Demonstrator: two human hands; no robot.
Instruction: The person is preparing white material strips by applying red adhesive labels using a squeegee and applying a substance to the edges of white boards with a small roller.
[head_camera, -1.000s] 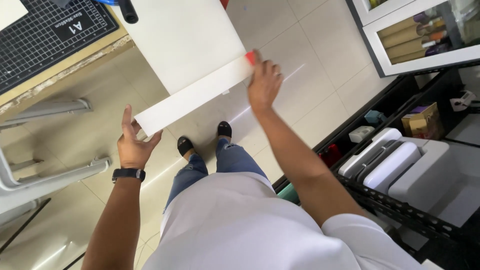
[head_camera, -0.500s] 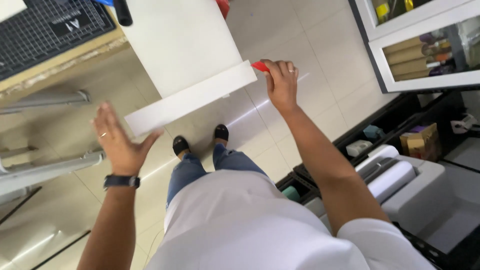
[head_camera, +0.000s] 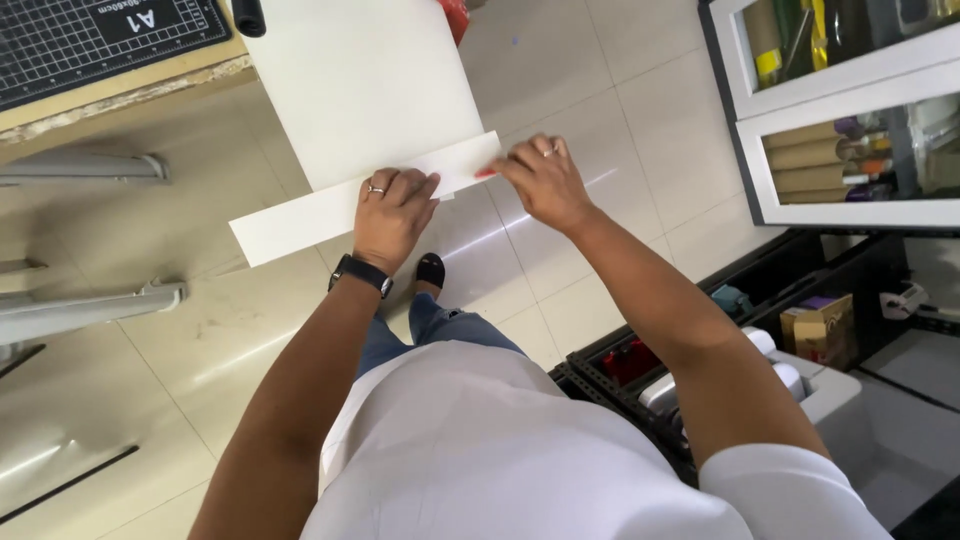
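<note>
Pale tiled floor (head_camera: 620, 120) below, glossy, some scuffs. Workbench edge (head_camera: 120, 90) upper left of the white sheet (head_camera: 360, 90), with one black gridded cutting mat (head_camera: 100, 35) on it. One glass-fronted cabinet (head_camera: 850, 130) right of the sheet, rolls inside. One black rack (head_camera: 640, 375) lower right of it. Sheet hanging off the bench, bottom strip (head_camera: 300, 215) folded up. Two hands on that fold: left hand (head_camera: 392, 215) flat, fingers together, pressing mid-strip; right hand (head_camera: 545, 180) at the strip's right end, fingers curled on a small red tool (head_camera: 486, 172), mostly hidden. One watch (head_camera: 360, 273), left wrist.
</note>
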